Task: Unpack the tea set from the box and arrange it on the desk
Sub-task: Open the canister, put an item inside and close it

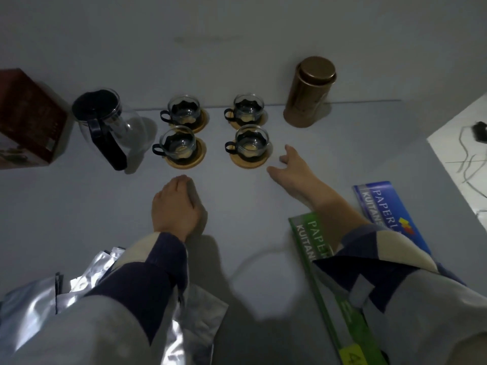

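Several glass cups with black holders stand on round wooden coasters in a square on the grey desk (237,201): far left cup (183,111), far right cup (247,108), near left cup (178,144), near right cup (250,142). A glass teapot (105,122) with a black lid and handle stands to their left. A copper tin (308,92) stands upright at the back right. The dark red box (27,119) sits at the far left. My left hand (175,204) rests fingers curled on the desk below the cups. My right hand (293,168) hovers open just right of the near right cup, holding nothing.
Silver foil pouches (87,288) lie under my left sleeve at the near left. A green receipt book (324,283) and a blue one (390,212) lie at the near right. Past the desk's right edge, a white floor with a cable (466,154).
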A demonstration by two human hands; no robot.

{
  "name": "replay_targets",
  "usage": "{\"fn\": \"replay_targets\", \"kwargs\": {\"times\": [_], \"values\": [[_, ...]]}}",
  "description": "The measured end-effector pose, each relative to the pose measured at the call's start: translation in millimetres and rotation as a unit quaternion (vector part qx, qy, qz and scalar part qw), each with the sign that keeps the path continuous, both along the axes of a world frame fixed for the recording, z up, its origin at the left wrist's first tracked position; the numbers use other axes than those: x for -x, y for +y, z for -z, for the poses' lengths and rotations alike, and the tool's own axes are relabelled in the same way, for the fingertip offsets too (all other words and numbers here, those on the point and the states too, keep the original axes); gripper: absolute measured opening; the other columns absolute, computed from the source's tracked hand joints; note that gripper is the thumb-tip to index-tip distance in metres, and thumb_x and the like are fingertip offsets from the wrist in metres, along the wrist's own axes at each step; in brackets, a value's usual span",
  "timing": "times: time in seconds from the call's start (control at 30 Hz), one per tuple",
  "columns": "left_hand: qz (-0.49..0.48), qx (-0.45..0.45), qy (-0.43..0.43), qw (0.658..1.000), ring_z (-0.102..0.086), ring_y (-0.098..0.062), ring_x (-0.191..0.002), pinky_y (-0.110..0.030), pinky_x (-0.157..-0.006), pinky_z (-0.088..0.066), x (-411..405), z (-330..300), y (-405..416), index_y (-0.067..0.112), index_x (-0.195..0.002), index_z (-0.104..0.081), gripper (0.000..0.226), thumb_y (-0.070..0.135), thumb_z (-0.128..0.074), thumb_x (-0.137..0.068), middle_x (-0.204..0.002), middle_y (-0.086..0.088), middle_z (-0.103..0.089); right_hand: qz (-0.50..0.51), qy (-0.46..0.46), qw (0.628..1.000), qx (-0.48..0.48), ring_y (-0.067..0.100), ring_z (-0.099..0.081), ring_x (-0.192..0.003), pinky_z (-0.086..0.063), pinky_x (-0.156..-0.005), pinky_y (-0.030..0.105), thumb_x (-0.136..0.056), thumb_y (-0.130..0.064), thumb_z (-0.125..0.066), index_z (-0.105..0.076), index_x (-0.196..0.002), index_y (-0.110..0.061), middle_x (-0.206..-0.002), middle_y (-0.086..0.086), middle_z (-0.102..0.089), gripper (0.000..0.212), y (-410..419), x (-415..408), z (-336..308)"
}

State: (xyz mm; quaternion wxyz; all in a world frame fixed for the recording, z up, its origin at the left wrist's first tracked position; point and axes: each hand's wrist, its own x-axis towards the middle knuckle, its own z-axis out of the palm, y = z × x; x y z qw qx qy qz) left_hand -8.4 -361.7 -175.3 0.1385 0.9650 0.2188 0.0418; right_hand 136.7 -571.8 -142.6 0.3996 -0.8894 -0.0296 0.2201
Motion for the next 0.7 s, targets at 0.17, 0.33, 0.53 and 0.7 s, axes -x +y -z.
{"fn": "replay_targets", "kwargs": {"times": [0.17,0.33,0.53,0.7], "values": [[0.035,-0.01,-0.147,0.988,-0.059,-0.025,-0.094,-0.033,-0.076,-0.043,-38,-44,-29,0.011,-0.107,-0.061,0.024,0.014,-0.055,-0.084,-0.106,-0.007,-0.06,0.007,-0.081,0.995,0.062,0.026,-0.053,-0.124,-0.04,-0.099,0.028,-0.092,-0.028,-0.058,-0.044,-0.14,-0.013,-0.136,0.01,-0.055,0.051,-24,-37,-58],[0.101,0.095,-0.232,0.963,-0.056,-0.022,-0.106,-0.03,-0.087,-0.046,-114,-82,-70,0.01,-0.114,-0.056,0.027,0.014,-0.057,-0.088,-0.115,-0.007,-0.057,0.024,-0.252,0.957,0.145,0.035,-0.05,-0.121,-0.041,-0.101,0.039,-0.09,-0.027,-0.053,-0.054,-0.131,-0.017,-0.131,0.015,-0.053,0.043,-28,-93,-108],[0.122,0.241,-0.129,0.954,-0.046,-0.018,-0.127,-0.029,-0.105,-0.039,-180,-79,-113,0.009,-0.137,-0.042,0.051,0.022,-0.06,-0.091,-0.139,-0.007,-0.045,-0.017,-0.235,0.919,0.315,0.038,-0.022,-0.139,-0.033,-0.105,0.046,-0.096,-0.051,-0.038,-0.034,-0.144,-0.023,-0.15,0.012,-0.028,0.056,-18,-140,-105],[0.102,0.304,-0.109,0.941,-0.046,-0.018,-0.124,-0.019,-0.091,-0.031,-205,-72,-139,0.004,-0.133,-0.046,0.051,0.017,-0.064,-0.088,-0.136,-0.011,-0.048,-0.043,-0.247,0.909,0.333,0.038,-0.027,-0.135,-0.034,-0.1,0.044,-0.093,-0.059,-0.036,-0.036,-0.14,-0.032,-0.146,0.013,-0.032,0.054,-9,-160,-92]]}}
